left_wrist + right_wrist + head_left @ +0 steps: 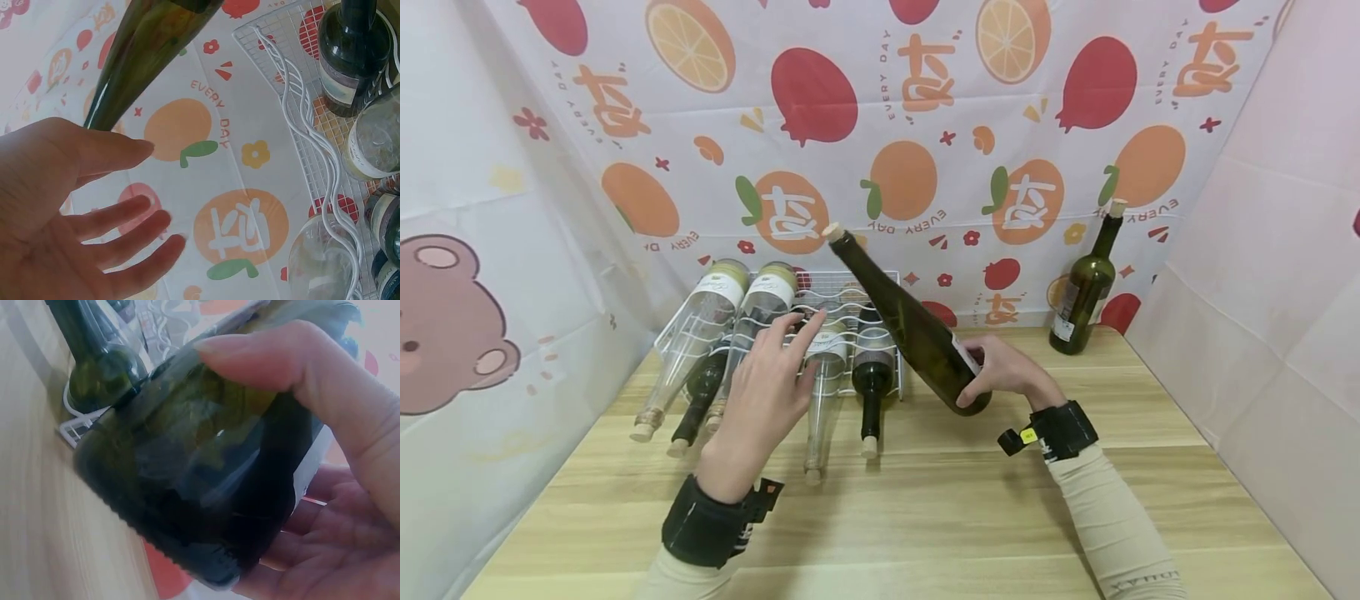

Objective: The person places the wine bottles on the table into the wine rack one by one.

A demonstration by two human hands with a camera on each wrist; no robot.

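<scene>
A dark green wine bottle (917, 333) with a cork stopper is gripped near its base by my right hand (1006, 367). It tilts up and leftward above the table, its neck toward the patterned backdrop. In the right wrist view the thumb (262, 359) presses on the bottle's side while the other fingers go behind it. My left hand (771, 375) hovers over the white wire rack (900, 375) with fingers spread, holding nothing. The left wrist view shows the tilted bottle (150, 56) beyond that thumb; whether they touch I cannot tell.
Several corked bottles lie in the rack, necks toward me, among them a clear one (681, 358) and a dark one (872, 387). Another green bottle (1084, 292) stands upright at the table's back right. A fruit-print cloth (865, 192) hangs behind.
</scene>
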